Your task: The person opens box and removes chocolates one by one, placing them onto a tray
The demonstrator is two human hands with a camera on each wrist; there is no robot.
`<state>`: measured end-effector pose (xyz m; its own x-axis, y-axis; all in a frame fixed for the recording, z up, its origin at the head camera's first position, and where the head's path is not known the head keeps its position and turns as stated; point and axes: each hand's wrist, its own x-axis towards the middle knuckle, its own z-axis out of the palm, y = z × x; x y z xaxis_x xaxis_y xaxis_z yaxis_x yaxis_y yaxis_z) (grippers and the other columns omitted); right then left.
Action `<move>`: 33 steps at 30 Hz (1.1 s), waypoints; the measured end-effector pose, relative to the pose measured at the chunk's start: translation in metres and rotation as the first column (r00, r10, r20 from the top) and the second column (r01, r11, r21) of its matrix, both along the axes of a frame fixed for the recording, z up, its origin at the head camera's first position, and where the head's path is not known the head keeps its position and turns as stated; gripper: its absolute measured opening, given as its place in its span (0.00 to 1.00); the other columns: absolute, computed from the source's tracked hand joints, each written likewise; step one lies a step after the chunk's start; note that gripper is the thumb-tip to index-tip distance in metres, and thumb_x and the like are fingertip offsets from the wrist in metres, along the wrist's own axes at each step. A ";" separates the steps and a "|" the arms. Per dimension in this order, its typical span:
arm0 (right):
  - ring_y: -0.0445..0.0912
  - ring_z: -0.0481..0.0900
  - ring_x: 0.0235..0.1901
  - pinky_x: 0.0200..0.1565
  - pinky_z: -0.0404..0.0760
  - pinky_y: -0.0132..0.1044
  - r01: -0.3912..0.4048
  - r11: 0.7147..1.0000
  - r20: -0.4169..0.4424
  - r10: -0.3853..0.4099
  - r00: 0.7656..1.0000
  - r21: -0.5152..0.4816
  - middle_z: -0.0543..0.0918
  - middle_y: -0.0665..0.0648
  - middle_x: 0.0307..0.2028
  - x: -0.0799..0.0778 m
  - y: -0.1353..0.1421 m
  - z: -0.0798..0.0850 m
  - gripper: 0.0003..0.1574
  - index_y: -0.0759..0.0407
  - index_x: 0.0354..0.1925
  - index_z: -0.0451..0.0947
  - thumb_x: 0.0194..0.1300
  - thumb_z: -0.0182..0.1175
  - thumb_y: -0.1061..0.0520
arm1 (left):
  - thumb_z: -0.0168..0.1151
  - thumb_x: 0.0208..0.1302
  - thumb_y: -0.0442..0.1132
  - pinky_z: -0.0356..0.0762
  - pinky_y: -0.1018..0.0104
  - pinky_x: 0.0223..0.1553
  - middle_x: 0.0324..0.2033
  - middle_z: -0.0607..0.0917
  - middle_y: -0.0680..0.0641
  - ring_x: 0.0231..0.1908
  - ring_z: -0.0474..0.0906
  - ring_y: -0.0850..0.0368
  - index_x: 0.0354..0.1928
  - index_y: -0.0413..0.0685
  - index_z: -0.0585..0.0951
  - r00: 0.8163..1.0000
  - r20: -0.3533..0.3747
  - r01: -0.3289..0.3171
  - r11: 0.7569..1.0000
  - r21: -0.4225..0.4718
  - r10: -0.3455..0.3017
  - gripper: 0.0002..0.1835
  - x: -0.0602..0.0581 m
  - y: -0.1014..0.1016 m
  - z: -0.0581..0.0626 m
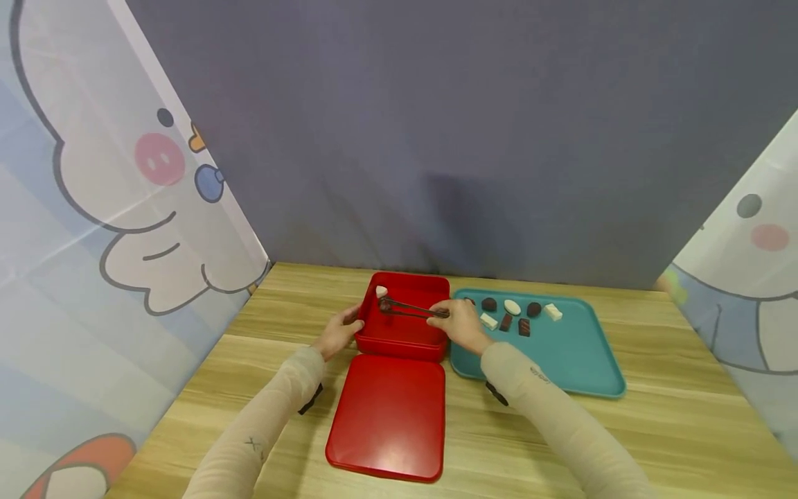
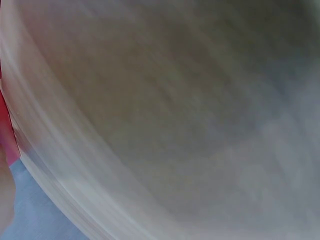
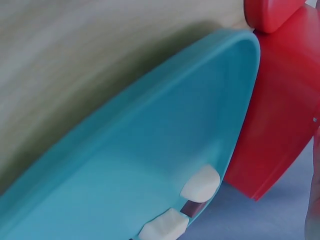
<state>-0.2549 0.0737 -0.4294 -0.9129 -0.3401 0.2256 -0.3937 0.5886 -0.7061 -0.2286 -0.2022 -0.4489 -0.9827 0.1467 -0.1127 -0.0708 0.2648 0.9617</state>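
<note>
My right hand [image 1: 463, 324] holds dark tongs [image 1: 413, 308] over a red box [image 1: 402, 348]. Between the tong tips there seems to be a dark round chocolate [image 1: 384, 303], low in the left part of the box. A white chocolate [image 1: 382, 292] lies in the box's far left corner. At the box's left side, my left hand [image 1: 339, 333] grips the wall, thumb over the rim. The left wrist view is mostly blurred table, with a strip of red box [image 2: 6, 130] at its edge.
Right of the box is a teal tray [image 1: 561, 353] bearing several dark and white chocolates [image 1: 512, 307]. A red lid [image 1: 389, 416] lies flat on the wooden table [image 1: 499, 450] in front of the box. A grey wall [image 1: 436, 138] rises behind.
</note>
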 end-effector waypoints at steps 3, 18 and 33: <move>0.44 0.81 0.33 0.35 0.81 0.35 0.004 1.000 -0.006 -0.004 1.000 -0.002 0.86 0.54 0.35 0.002 0.004 0.000 0.12 0.58 0.38 0.84 0.52 0.68 0.56 | 0.46 0.69 0.33 0.59 0.48 0.63 0.66 0.60 0.35 0.66 0.56 0.41 0.69 0.41 0.56 1.000 0.003 -0.007 1.000 -0.015 0.008 0.28 -0.003 -0.002 -0.009; 0.43 0.81 0.30 0.29 0.78 0.33 0.002 0.996 0.035 0.001 0.999 -0.085 0.86 0.53 0.32 0.012 0.031 0.013 0.16 0.58 0.41 0.83 0.55 0.66 0.53 | 0.46 0.69 0.34 0.59 0.49 0.64 0.66 0.60 0.36 0.66 0.57 0.42 0.69 0.44 0.56 1.000 -0.018 -0.018 0.999 -0.027 0.017 0.28 -0.007 -0.005 -0.015; 0.47 0.83 0.35 0.30 0.79 0.35 0.049 0.993 0.033 -0.046 0.998 -0.111 0.85 0.57 0.39 0.018 0.065 0.023 0.18 0.56 0.45 0.82 0.55 0.65 0.51 | 0.45 0.68 0.31 0.59 0.49 0.64 0.66 0.59 0.33 0.66 0.56 0.39 0.69 0.36 0.54 1.000 -0.005 0.007 0.999 -0.037 -0.007 0.28 0.007 0.005 0.012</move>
